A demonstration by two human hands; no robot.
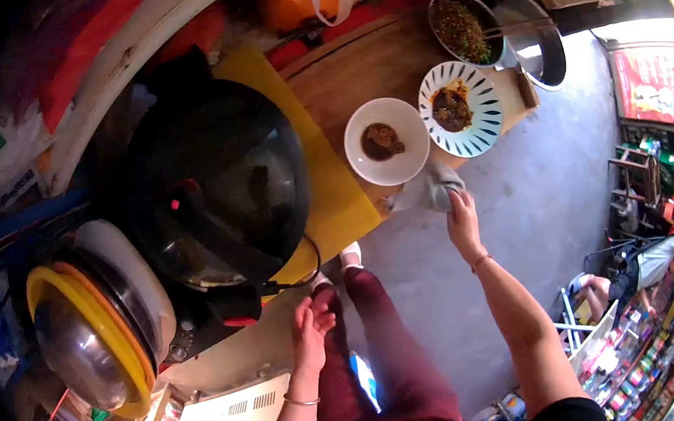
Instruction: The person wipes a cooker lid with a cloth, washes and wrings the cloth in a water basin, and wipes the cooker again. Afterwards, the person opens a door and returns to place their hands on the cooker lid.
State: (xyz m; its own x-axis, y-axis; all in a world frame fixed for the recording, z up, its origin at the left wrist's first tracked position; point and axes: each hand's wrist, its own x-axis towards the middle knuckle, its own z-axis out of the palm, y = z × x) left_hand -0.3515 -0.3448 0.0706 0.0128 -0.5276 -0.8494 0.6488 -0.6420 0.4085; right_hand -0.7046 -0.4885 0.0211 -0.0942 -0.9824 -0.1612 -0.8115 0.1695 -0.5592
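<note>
My right hand (461,217) grips a grey cloth (427,188) at the table's front edge, just below a white bowl (359,151) with brown food and sauce in it. Beside that bowl stands a white plate with dark dashes round its rim (487,128), holding dark saucy food. My left hand (313,323) hangs over my legs with its fingers apart and slightly curled, nothing in it. The large black round cooker (216,166) is up and to the left of this hand.
At the back of the wooden table (331,86) is a bowl of chopped reddish-green food (462,30), with an empty-looking metal pot (550,53) beside it. Basins (131,334) are stacked at the left. A person (655,266) sits at the far right near packed shelves.
</note>
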